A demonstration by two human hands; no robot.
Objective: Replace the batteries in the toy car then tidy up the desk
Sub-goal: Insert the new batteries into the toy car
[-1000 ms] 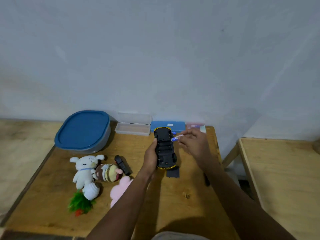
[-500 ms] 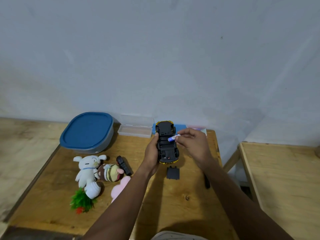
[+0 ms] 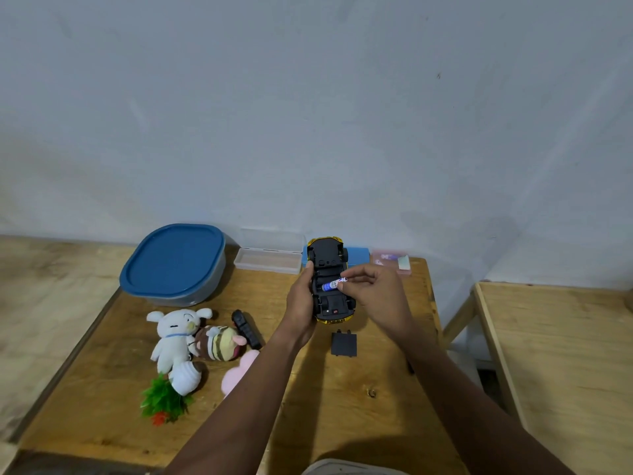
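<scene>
A yellow toy car [image 3: 327, 260] is turned upside down, its black underside facing me, above the far middle of the wooden desk [image 3: 308, 416]. My left hand [image 3: 301, 299] grips its left side. My right hand [image 3: 373, 294] pinches a blue-and-white battery [image 3: 330, 285] and holds it at the open battery bay in the middle of the underside. The black battery cover [image 3: 343, 344] lies flat on the desk just below the car.
A blue-lidded tub [image 3: 173, 264] stands back left, a clear box [image 3: 269, 262], a blue box [image 3: 358, 256] and a pink case [image 3: 392, 262] along the wall. Plush toys [image 3: 191, 341], a black remote [image 3: 246, 329] and a green tuft [image 3: 164, 401] lie left. A second wooden surface [image 3: 561, 365] is right.
The right hand has brought the battery from beside the car's right edge down onto the open bay. The car has been lifted slightly toward the wall, uncovering the battery cover.
</scene>
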